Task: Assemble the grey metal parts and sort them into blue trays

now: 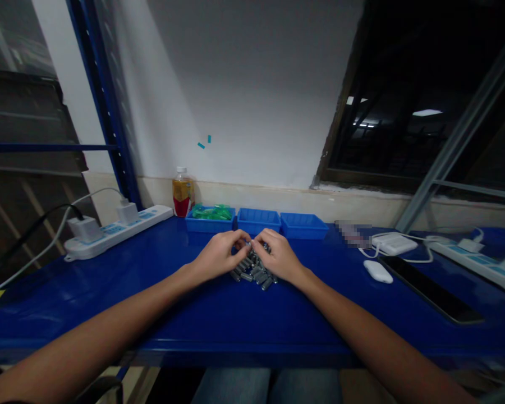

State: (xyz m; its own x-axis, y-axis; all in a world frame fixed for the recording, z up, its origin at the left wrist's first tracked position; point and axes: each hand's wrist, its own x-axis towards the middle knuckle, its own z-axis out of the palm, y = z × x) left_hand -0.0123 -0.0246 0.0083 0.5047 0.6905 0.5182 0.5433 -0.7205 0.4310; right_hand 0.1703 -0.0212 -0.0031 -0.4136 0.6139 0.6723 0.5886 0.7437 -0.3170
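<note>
A pile of several small grey metal cylinders [252,273] lies on the blue table [219,314] in front of me. My left hand [219,255] and my right hand [278,255] rest over the pile, fingertips meeting above it. Both hands have curled fingers pinching a small grey metal piece between them. Part of the pile is hidden under my hands.
Three blue trays stand behind the pile: the left tray [210,216] holds green pieces, then the middle tray [258,220] and the right tray [303,224]. A drink bottle [182,192] and a white power strip [118,227] are at left. A phone [431,289], a white case [377,271] and a charger [393,243] lie at right.
</note>
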